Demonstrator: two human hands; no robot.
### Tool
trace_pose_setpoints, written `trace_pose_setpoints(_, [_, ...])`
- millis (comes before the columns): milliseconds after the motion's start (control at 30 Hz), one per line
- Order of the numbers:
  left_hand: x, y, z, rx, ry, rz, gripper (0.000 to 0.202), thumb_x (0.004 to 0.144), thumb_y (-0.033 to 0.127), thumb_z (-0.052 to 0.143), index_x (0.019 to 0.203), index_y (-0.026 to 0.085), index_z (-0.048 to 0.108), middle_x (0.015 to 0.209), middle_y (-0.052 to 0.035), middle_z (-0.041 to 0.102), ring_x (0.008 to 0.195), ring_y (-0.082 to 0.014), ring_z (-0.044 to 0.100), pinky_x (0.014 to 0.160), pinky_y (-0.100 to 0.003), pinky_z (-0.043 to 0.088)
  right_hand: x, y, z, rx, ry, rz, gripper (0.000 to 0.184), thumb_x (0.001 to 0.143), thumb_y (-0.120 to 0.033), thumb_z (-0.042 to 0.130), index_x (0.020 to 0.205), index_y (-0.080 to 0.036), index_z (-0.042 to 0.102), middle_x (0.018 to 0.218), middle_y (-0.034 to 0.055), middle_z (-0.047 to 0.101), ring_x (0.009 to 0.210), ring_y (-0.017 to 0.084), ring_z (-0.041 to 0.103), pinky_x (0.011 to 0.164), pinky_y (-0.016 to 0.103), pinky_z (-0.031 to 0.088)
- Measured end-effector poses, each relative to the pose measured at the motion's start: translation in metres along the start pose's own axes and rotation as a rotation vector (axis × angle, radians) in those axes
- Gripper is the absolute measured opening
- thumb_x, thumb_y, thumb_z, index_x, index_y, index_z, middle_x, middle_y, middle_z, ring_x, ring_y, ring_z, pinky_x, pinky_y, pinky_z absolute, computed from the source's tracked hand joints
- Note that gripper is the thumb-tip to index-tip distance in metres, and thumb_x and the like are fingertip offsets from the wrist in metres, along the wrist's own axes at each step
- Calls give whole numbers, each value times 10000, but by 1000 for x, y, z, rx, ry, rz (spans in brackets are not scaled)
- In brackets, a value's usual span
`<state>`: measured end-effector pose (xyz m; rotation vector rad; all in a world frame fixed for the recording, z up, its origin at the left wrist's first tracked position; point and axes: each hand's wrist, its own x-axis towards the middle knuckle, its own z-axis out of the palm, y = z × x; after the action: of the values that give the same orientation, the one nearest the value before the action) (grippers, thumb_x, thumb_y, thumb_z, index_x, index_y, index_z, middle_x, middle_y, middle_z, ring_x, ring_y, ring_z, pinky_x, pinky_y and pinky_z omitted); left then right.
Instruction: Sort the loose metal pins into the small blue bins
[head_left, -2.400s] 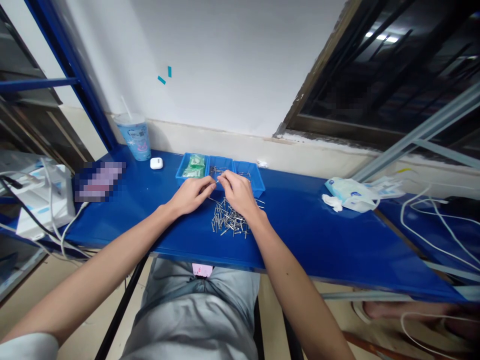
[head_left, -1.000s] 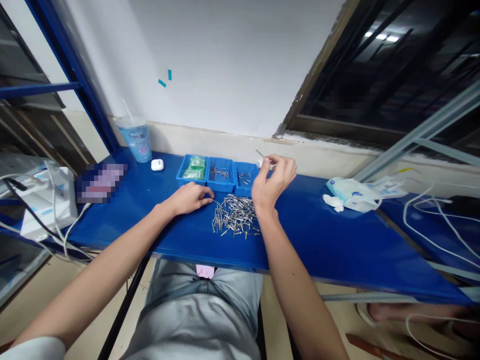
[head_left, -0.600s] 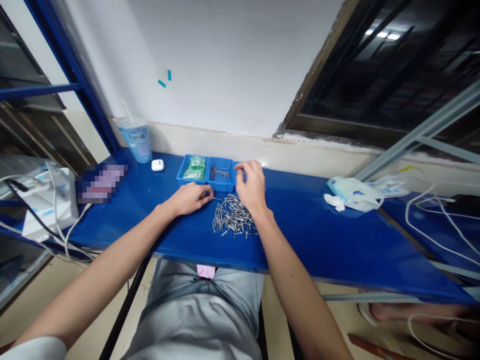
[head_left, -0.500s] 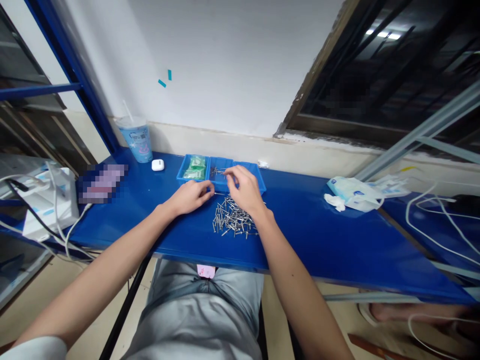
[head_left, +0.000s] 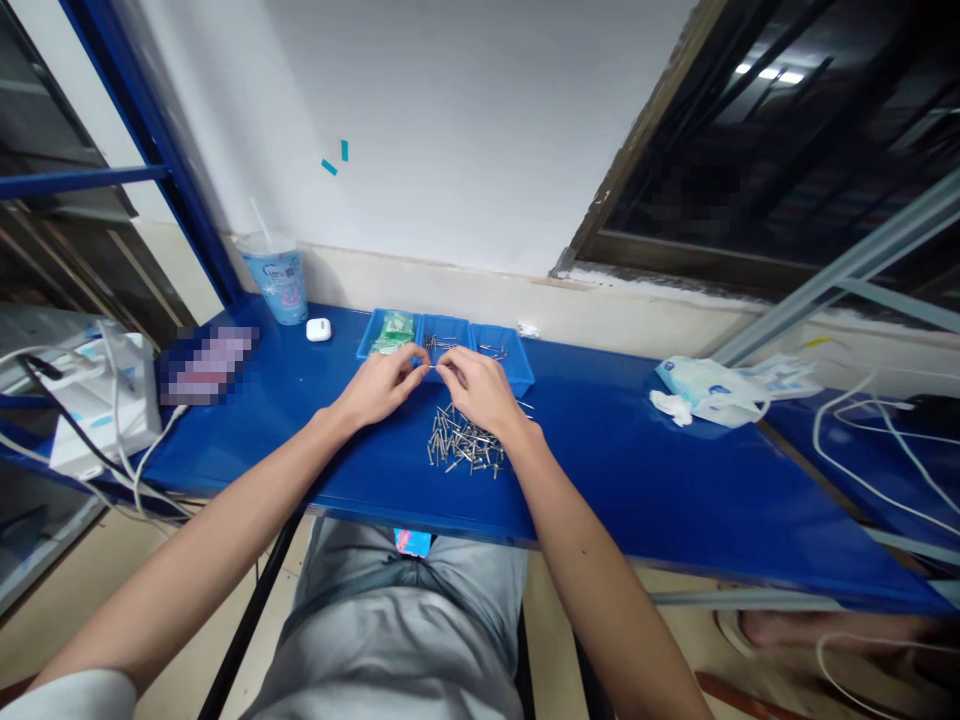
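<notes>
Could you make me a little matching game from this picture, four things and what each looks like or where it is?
Things:
1. cup
2. case
3. packets
4. pin pile

Clues:
A. in the left bin
B. silvery, on the table
C. upright, with a straw
D. small and white

Pairs: 1-C, 2-D, 3-A, 4-B

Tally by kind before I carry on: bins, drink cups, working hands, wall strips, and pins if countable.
Blue rectangular plastic bins: 3
Blue printed drink cup with straw: 1
Bare left hand and bare right hand: 2
Teal rectangular wall strips: 2
Slender silver metal pins: not countable, heaped and overlapping
Total, without pins: 8
</notes>
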<state>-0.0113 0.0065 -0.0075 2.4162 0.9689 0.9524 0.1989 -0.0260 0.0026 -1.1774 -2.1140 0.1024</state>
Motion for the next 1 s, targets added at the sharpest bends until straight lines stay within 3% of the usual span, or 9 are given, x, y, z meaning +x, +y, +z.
trace_pose_setpoints(200, [0,-4,2,10,-43,47,206,1038,337,534,1140,200,648,620,35,658,535,-126,579,601,-263,400,0,2,3,-18,-16,15,214,1058,-295,511,918,-223,657,873,28,714,763,179,601,711,287,364])
trace_pose_setpoints(533, [2,-1,0,43,90,149,213,995,334,602,893,182,711,672,13,631,593,-121,539,596,-259,395,0,-3,3,-65,-48,48,376,1084,-420,481,814,-216,644,762,26,690,703,171,592,661,287,320])
trace_pose_setpoints(767, [3,5,-6,38,188,180,146,973,253,604,918,170,710,827,-29,707,663,-121,584,627,-247,461,0,-3,4,-71,-88,79,230,1054,-392,557,1127,-247,720,810,21,749,738,191,662,695,291,387])
trace_pose_setpoints(867, [3,6,-6,1,188,146,132,958,231,604,931,168,716,852,-30,743,629,-109,592,597,-230,465,0,-4,5,-112,-122,85,275,1047,-342,557,1258,-248,707,811,37,763,784,223,695,704,305,408])
trace_pose_setpoints(1000, [1,4,-4,-34,167,116,143,949,255,613,927,168,725,842,-17,761,564,-91,590,564,-218,462,0,-4,6,-115,-131,87,312,1057,-339,528,1301,-239,696,847,52,778,804,230,707,707,311,413])
